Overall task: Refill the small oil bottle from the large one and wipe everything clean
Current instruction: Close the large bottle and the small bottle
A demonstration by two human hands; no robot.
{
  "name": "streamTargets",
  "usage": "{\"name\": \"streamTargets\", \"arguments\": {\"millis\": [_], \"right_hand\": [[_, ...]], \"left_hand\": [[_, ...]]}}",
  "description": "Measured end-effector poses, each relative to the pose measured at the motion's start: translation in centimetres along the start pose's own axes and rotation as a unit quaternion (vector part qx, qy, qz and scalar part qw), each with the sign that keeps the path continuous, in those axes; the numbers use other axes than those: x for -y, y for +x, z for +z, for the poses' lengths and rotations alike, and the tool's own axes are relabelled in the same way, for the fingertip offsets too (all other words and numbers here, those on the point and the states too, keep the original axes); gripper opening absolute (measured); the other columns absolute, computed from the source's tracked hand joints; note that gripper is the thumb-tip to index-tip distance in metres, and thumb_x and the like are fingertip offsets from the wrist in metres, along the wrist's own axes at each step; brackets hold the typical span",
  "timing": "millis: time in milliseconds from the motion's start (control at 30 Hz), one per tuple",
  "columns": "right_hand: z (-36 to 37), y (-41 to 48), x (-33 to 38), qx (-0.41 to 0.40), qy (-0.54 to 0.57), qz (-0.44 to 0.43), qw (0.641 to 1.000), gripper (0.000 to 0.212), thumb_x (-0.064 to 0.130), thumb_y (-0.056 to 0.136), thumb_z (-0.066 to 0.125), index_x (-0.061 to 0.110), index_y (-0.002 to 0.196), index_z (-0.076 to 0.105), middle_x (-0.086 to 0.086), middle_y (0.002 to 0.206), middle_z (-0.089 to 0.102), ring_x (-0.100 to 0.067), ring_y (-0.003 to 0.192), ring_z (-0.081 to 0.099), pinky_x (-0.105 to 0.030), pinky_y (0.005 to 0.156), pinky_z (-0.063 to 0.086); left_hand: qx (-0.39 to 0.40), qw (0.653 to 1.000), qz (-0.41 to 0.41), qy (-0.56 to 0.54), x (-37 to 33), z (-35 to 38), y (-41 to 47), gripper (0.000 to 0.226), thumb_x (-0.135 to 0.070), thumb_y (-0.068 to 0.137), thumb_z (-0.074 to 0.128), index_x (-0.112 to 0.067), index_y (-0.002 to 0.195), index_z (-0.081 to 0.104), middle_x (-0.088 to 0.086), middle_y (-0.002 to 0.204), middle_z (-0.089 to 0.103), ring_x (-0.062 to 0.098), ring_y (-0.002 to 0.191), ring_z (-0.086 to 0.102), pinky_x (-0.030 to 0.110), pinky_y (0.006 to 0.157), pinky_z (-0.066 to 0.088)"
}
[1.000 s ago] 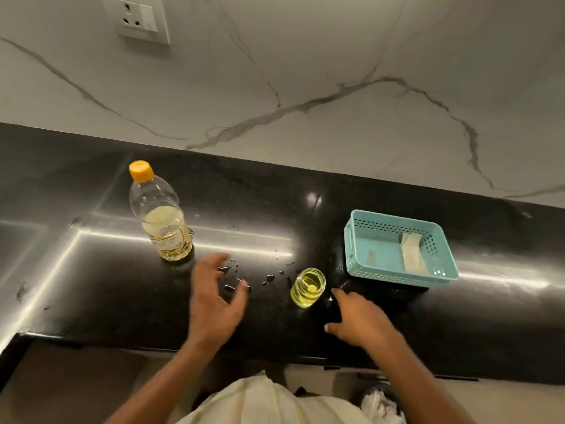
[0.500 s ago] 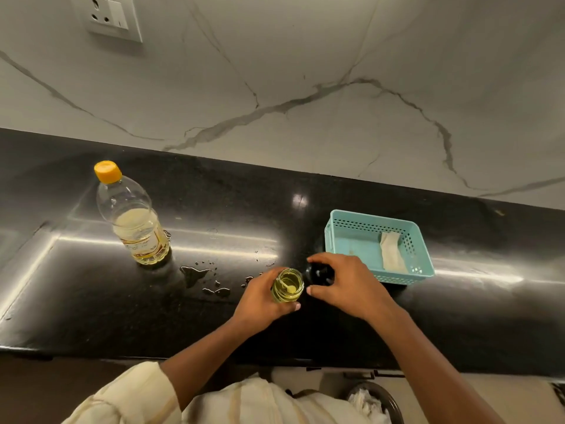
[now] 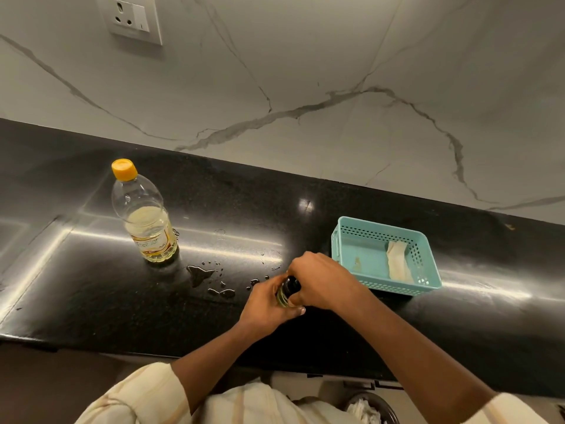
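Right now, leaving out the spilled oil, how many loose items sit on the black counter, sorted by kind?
Bottles: 2 (large oil bottle standing capped; small oil bottle gripped by the left hand, with the right hand on its black cap)
Baskets: 1 (teal basket)
Cloths: 1 (pale cloth lying inside the basket)
Total: 4

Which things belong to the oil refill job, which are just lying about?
Job: small oil bottle, gripped by left hand; black cap in right hand; large oil bottle; spilled oil; cloth in teal basket, probably for wiping.
Lying about: wall socket; bin.
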State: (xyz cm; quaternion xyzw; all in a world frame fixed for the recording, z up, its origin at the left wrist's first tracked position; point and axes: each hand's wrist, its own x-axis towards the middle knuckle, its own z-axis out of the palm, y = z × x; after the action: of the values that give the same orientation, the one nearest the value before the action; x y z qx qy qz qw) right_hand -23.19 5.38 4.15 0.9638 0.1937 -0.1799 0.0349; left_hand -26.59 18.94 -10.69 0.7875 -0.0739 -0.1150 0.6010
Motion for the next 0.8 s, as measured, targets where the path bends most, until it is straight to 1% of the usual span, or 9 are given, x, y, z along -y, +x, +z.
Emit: {"name": "streamTargets", "arguments": {"millis": [67,200,267,333,367,433,567,733,800], "right_hand": [[0.4,0.1,0.3,-0.023,0.010,0.039,0.999,0.041,0.050,0.077,0.079,0.020,0.065,0.054,0.005,0.060,0.048,-0.023,0.062,0.060,-0.030,0.046,0.039],[1.0,0.0,1.0,-0.038,0.025,0.092,0.995,0.056,0.068,0.088,0.066,0.022,0.063,0.047,0.002,0.063,0.051,-0.025,0.072,0.068,-0.033,0.059,0.048],[0.3,-0.5,0.7,-0.024,0.046,0.066,0.996,0.046,0.061,0.083,0.074,0.018,0.078,0.059,-0.003,0.078,0.065,-0.027,0.080,0.070,-0.034,0.060,0.047],[-0.4,-1.0,0.5,-0.007,0.046,0.009,0.999,0.034,0.035,0.076,0.083,0.019,0.103,0.069,-0.005,0.097,0.072,-0.027,0.090,0.071,-0.036,0.064,0.053],[-0.6,-1.3,0.5,0.000,0.037,-0.012,0.999,0.035,0.022,0.076,0.082,0.020,0.109,0.071,-0.006,0.100,0.073,-0.028,0.091,0.072,-0.037,0.065,0.055],[-0.6,-1.5,0.6,0.000,0.020,-0.023,1.000,0.028,0.009,0.078,0.077,0.016,0.105,0.073,-0.009,0.097,0.072,-0.031,0.089,0.072,-0.035,0.064,0.051],[-0.2,-1.3,0.9,-0.030,0.054,0.036,0.997,0.015,0.018,0.081,0.079,0.011,0.090,0.071,-0.010,0.082,0.064,-0.032,0.083,0.072,-0.033,0.060,0.044],[1.3,-0.7,1.9,-0.079,0.087,0.112,0.987,0.028,0.036,0.087,0.081,0.011,0.097,0.072,-0.012,0.096,0.073,-0.034,0.091,0.074,-0.033,0.065,0.044],[1.6,-0.7,1.6,-0.075,0.092,0.109,0.987,0.033,0.043,0.086,0.082,0.012,0.093,0.071,-0.012,0.094,0.073,-0.033,0.089,0.074,-0.033,0.064,0.045]], "left_hand": [[-0.004,1.000,0.006,0.001,0.1,0.1,0.0,0.052,-0.031,0.070,0.097,-0.034,0.115,0.072,-0.016,0.104,0.081,0.003,0.097,0.078,0.023,0.087,0.062],[-0.009,1.000,0.013,-0.005,0.8,0.1,0.1,0.049,-0.029,0.072,0.097,-0.034,0.115,0.073,-0.012,0.109,0.081,0.007,0.104,0.078,0.027,0.092,0.061],[-0.002,1.000,0.012,-0.010,1.0,0.2,0.3,0.050,-0.030,0.073,0.096,-0.040,0.115,0.071,-0.012,0.108,0.082,0.008,0.102,0.079,0.026,0.089,0.063],[-0.004,1.000,0.005,-0.012,1.4,0.4,0.3,0.048,-0.033,0.070,0.094,-0.042,0.112,0.071,-0.013,0.106,0.082,0.007,0.099,0.079,0.027,0.086,0.063],[-0.009,1.000,0.004,-0.012,1.5,0.5,0.3,0.048,-0.034,0.069,0.094,-0.039,0.111,0.072,-0.014,0.106,0.082,0.007,0.100,0.079,0.028,0.086,0.064],[-0.011,1.000,0.006,-0.013,1.8,0.7,0.4,0.049,-0.034,0.069,0.095,-0.034,0.114,0.073,-0.013,0.107,0.082,0.007,0.101,0.079,0.031,0.088,0.065],[-0.008,1.000,0.016,-0.010,1.9,1.0,0.4,0.046,-0.033,0.076,0.094,-0.035,0.116,0.072,-0.010,0.108,0.082,0.011,0.101,0.080,0.033,0.086,0.065],[-0.013,0.999,0.033,-0.007,1.2,0.8,0.0,0.051,-0.039,0.078,0.093,-0.045,0.122,0.069,-0.018,0.112,0.080,0.003,0.104,0.077,0.014,0.086,0.058],[-0.009,1.000,0.029,-0.004,1.3,0.6,0.0,0.051,-0.038,0.078,0.094,-0.044,0.122,0.069,-0.017,0.113,0.080,0.003,0.105,0.077,0.016,0.086,0.059]]}}
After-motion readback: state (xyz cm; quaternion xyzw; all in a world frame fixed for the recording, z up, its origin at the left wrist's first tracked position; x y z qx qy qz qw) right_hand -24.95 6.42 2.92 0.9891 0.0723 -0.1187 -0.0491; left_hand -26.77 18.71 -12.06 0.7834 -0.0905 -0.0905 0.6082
